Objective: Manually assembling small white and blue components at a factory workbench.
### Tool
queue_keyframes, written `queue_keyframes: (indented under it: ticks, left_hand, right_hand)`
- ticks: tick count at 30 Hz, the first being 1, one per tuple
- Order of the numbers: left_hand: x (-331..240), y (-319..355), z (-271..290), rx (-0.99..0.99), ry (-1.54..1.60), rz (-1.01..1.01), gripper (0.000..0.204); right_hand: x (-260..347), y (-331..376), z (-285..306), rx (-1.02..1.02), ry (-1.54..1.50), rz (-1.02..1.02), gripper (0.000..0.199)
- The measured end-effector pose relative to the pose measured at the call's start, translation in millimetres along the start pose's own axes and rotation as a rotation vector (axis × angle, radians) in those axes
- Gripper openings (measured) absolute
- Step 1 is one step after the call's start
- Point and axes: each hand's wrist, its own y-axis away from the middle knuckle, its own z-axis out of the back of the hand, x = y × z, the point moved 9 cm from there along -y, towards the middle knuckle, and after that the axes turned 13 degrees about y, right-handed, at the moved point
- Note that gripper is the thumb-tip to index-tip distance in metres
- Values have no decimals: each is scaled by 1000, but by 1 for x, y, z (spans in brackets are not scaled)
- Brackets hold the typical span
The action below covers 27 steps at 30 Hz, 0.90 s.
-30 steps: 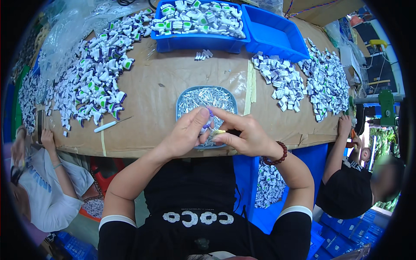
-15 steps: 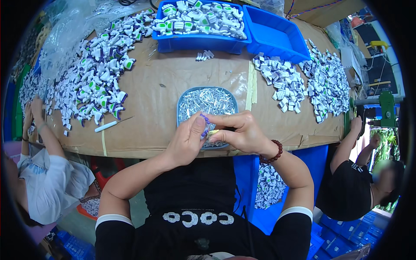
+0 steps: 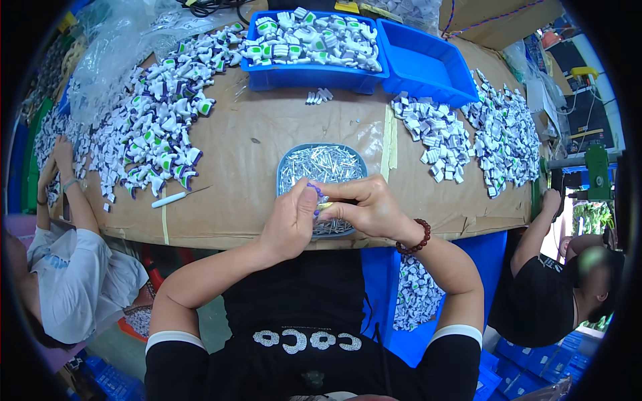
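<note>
A crumpled clear plastic bag [image 3: 114,50] lies at about ten o'clock on the table's far left corner, see-through with white glints. At one o'clock, past the blue bins, stands a brown cardboard box [image 3: 498,20], crossed by a thin red-and-blue cord. No labels, signs or screens can be made out clearly.

Bare counter [image 3: 254,144] lies open from ten to twelve o'clock of the tray of pins [image 3: 321,164]. Piles of plastic parts [image 3: 150,144] block nine o'clock, another pile [image 3: 438,137] crowds two o'clock, and blue bins [image 3: 314,73] wall twelve.
</note>
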Motion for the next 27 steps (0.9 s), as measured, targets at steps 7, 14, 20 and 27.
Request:
queue_keyframes:
  ticks: [7, 14, 20, 27]
  left_hand:
    - [10, -24, -16, 145, 721, 375, 45]
    - [12, -26, -14, 154, 848, 484, 49]
    - [2, -30, -14, 156, 642, 365, 50]
    - [-5, -28, -2, 44, 125, 129, 43]
  right_hand:
    - [-15, -14, 5, 73, -267, -273, 38]
    - [-12, -12, 6, 140, -330, -274, 39]
    - [-13, -13, 6, 155, -239, -261, 44]
    - [-14, -12, 8, 123, -214, -243, 40]
